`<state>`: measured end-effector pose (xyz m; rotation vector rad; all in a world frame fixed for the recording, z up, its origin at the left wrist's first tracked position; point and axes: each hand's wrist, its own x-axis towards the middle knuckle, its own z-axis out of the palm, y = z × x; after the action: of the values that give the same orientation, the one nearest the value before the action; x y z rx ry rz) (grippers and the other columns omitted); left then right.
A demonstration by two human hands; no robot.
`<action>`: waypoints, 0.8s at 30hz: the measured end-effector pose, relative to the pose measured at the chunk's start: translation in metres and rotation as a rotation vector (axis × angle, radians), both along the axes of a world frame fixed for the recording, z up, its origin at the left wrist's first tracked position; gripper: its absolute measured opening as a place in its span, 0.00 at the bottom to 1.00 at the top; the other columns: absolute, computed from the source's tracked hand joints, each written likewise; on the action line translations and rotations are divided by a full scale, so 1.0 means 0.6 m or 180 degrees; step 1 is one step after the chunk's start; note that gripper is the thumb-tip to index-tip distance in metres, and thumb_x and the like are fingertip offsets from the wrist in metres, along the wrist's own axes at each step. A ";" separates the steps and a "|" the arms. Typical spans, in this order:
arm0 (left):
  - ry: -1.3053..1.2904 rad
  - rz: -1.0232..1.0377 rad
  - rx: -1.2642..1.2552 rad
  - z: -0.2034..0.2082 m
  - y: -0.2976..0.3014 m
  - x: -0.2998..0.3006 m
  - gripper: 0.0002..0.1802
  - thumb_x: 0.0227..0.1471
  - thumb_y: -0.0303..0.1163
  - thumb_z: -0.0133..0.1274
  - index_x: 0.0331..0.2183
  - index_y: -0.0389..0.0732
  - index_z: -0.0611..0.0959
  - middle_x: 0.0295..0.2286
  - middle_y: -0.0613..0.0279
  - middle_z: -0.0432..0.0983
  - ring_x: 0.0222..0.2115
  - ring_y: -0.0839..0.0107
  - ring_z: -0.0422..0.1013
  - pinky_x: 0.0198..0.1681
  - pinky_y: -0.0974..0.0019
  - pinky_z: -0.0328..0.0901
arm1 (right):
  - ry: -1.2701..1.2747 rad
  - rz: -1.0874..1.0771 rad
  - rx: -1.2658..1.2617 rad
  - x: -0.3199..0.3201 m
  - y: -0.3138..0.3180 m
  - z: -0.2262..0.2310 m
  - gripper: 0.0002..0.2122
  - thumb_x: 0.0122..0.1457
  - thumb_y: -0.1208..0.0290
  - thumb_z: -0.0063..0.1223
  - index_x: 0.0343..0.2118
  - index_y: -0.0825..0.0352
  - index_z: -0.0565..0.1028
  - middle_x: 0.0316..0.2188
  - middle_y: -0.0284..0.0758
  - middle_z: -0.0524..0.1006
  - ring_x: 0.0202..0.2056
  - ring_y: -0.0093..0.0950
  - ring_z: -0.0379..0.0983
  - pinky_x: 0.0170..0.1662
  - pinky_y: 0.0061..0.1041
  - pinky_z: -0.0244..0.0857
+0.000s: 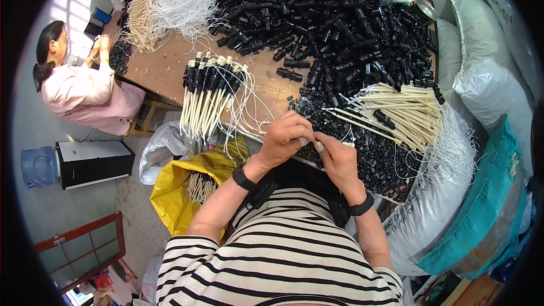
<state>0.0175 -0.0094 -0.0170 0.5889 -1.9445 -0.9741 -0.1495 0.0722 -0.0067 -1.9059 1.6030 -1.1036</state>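
My left hand (pixel 286 137) and my right hand (pixel 339 160) meet over the near edge of the table, fingertips pinched close together. Whatever lies between them is too small and covered to make out. Right of my hands is a bundle of cream sticks (pixel 399 116) with white strings (pixel 453 144) trailing off its end. To the left lies a bundle of sticks fitted with black sleeves (pixel 212 82), their loose white strings reaching toward my left hand. Small black plastic pieces (pixel 377 167) spread beneath and beside my right hand.
A big heap of black plastic sleeves (pixel 340 28) covers the back of the wooden table (pixel 156 68). More stringed sticks (pixel 153 14) lie back left, near a seated person (pixel 85 90). A yellow sack (pixel 170 192) stands lower left; white sacks (pixel 487 62) line the right.
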 end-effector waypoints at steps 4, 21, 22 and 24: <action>0.0061 -0.0194 0.0230 -0.004 0.003 0.009 0.12 0.34 0.16 0.57 0.26 0.41 0.82 0.27 0.67 0.75 0.29 0.67 0.69 0.33 0.67 0.64 | -0.0777 0.0362 0.0675 -0.013 -0.003 0.008 0.09 0.53 0.79 0.55 0.38 0.69 0.78 0.29 0.42 0.79 0.26 0.37 0.77 0.30 0.28 0.70; -0.1495 0.0653 0.0182 -0.070 -0.138 0.024 0.10 0.42 0.17 0.53 0.30 0.36 0.82 0.28 0.59 0.78 0.27 0.69 0.74 0.31 0.68 0.69 | -0.1079 -0.1082 0.1016 -0.033 0.008 -0.033 0.04 0.52 0.76 0.54 0.31 0.67 0.79 0.10 0.26 0.63 0.14 0.14 0.56 0.19 0.19 0.51; -0.1490 0.0638 0.0184 -0.068 -0.136 0.025 0.10 0.42 0.17 0.53 0.30 0.36 0.82 0.28 0.59 0.78 0.27 0.69 0.74 0.31 0.68 0.69 | -0.1312 -0.1162 0.1148 -0.036 0.008 -0.034 0.04 0.53 0.76 0.55 0.30 0.67 0.79 0.10 0.24 0.62 0.15 0.12 0.55 0.19 0.18 0.49; -0.1290 0.0887 0.1481 -0.065 -0.128 0.028 0.06 0.44 0.16 0.52 0.28 0.35 0.80 0.26 0.63 0.78 0.22 0.77 0.72 0.26 0.73 0.67 | -0.1416 -0.1178 0.1193 -0.035 0.001 -0.029 0.04 0.54 0.75 0.55 0.30 0.68 0.78 0.11 0.21 0.62 0.17 0.10 0.54 0.20 0.17 0.49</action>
<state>0.0342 -0.0860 -0.0560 1.3744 -1.9034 -1.1988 -0.1706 0.0725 -0.0243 -1.0632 1.7760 -1.1626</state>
